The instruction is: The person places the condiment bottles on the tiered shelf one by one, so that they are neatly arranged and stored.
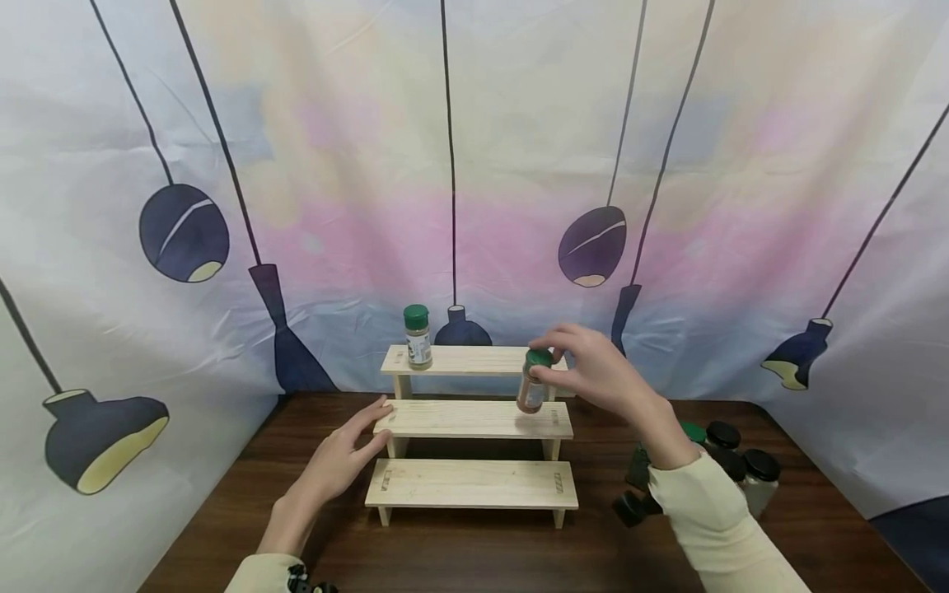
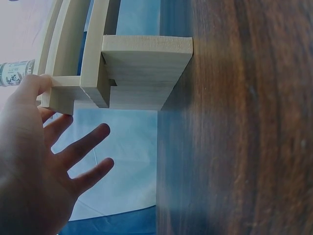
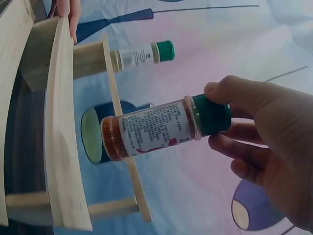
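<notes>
My right hand (image 1: 593, 368) pinches the green cap of a spice jar (image 3: 151, 128) filled with reddish-brown powder. In the head view this jar overlaps the right end of the middle step of a three-step wooden rack (image 1: 474, 418). The right wrist view shows it held by the cap between thumb and fingers, label facing the camera. My left hand (image 1: 334, 461) is at the left end of the middle step, thumb and fingertips touching its edge, other fingers spread. A second green-capped spice jar (image 1: 418, 338) stands upright at the left of the top step.
Several more jars, mostly black-capped (image 1: 760, 478), stand on the dark wooden table (image 1: 504, 560) to the right, partly behind my right forearm. One black-capped jar (image 1: 630, 508) lies tipped there. A cloth printed with lamps (image 1: 356, 165) hangs behind the rack.
</notes>
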The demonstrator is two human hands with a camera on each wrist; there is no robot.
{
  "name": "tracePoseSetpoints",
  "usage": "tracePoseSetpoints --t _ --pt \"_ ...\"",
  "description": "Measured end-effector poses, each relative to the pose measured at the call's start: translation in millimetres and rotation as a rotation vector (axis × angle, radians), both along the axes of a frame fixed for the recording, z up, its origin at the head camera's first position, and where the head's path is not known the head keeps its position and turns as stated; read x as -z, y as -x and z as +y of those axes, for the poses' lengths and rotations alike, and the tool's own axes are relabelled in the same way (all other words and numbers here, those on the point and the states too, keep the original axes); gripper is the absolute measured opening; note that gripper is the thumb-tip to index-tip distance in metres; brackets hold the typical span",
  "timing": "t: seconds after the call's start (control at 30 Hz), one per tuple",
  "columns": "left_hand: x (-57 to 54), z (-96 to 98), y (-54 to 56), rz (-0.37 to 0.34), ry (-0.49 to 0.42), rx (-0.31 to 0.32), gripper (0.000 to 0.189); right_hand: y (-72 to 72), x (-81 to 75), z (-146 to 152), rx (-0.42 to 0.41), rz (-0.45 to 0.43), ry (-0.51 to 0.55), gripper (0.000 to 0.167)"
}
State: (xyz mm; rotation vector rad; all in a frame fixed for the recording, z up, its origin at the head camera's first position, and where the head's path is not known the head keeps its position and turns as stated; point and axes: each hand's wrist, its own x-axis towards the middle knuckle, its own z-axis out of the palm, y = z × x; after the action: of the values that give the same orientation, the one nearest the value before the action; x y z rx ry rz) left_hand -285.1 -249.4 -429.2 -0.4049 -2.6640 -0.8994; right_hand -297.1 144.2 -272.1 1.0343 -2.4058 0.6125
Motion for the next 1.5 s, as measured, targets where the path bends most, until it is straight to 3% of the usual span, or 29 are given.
tracePoseSetpoints --t 0.6,1.5 --pt "0.5 -1.1 0.5 0.007 0.001 0.001 0.054 27.4 -20.4 -55 -0.014 -0.019 0.037 0.03" --pt "-0.2 -0.8 -0.3 0.006 -0.007 0.013 0.051 59.8 -33.9 -108 0.054 -0.162 0.009 0.034"
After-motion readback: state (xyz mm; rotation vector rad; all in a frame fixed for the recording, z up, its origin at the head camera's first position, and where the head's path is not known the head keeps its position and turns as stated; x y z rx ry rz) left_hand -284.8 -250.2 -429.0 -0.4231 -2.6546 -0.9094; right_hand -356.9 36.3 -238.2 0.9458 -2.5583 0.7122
